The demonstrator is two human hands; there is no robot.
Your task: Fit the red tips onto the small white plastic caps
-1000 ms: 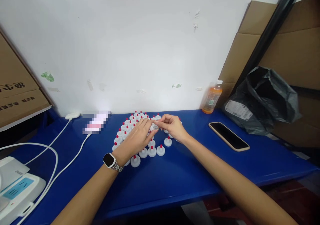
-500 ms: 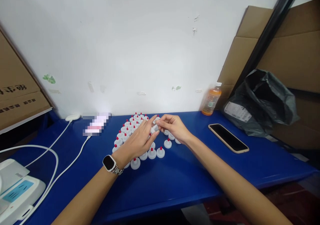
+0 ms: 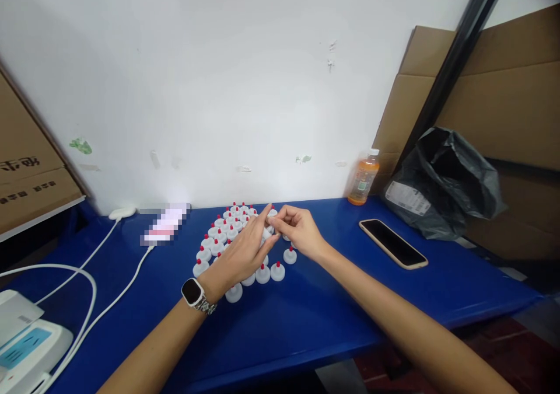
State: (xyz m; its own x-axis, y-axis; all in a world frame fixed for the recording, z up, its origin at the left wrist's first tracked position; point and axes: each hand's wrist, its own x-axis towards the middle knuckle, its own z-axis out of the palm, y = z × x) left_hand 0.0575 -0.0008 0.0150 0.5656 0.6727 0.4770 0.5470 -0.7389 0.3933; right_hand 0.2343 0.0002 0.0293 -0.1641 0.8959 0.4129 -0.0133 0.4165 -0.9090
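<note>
Left hand: The person's left hand [image 3: 245, 247] reached in from the lower left, back upward. Its long fingers lay close together, with the thumb apart from them and a white piece held in between.
Right hand: The right hand [image 3: 301, 232] came from the lower right with its other fingers curled. Thumb and forefinger were pinched together on the same piece, their tips almost meeting the left hand.
Held cap: The white held cap [image 3: 266, 234] sat between the two hands, near the middle of the view and above the table. Fingers hid much of it, so its exact tilt could not be told.
Other caps: Dozens of other caps [image 3: 277, 272], white discs with red tips, stood upright in a close cluster under and around the hands.
Table: The blue table [image 3: 301, 330] ran along a white wall [image 3: 219, 90].
Left wrist: It wore a white watch [image 3: 191, 292] with a dark face and a metal band.
Right side: A phone [image 3: 392, 243] in a tan case lay flat, screen up. Behind it stood a bottle [image 3: 363, 181] of orange drink, beside a crumpled grey bag [image 3: 441, 192].
Left side: White cables [image 3: 131, 289] curved past a power strip [image 3: 41, 347].
</note>
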